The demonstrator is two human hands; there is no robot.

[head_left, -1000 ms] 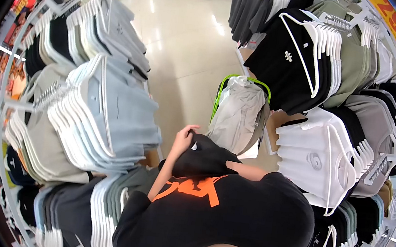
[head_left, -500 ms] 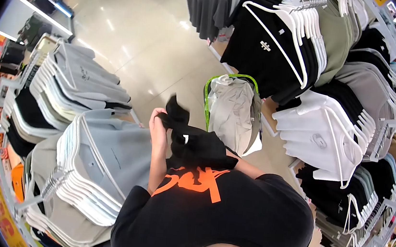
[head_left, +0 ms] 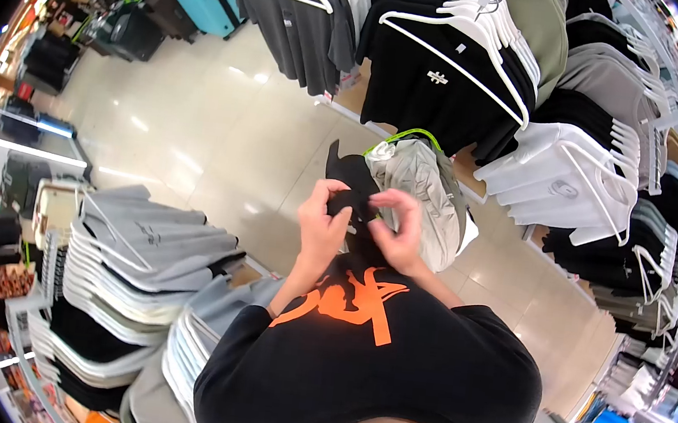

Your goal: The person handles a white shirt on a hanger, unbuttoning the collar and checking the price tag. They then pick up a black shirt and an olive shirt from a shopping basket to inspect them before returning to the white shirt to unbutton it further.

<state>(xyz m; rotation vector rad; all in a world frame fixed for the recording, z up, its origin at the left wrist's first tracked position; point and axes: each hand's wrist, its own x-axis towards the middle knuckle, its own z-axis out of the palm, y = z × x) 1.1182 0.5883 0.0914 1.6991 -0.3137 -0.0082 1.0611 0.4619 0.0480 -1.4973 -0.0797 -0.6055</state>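
The black cloth (head_left: 352, 173) is plain, dark and soft-looking, bunched into folds between the two hands, with one narrow end sticking up; it is in front of the shirt's orange print (head_left: 343, 301), beside the green-rimmed basket (head_left: 423, 134). The left hand (head_left: 323, 220) pinches it with curled fingers; the right hand (head_left: 397, 228), blurred, is half-curled at its edge, its grip unclear

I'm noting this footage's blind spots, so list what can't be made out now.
All in the head view:
- Black cloth's full shape: bunched, partly behind the hands.
- Whether the right hand grips it: blurred.
- Inside of the green-rimmed basket: under grey clothing.
- White neck label: too small.
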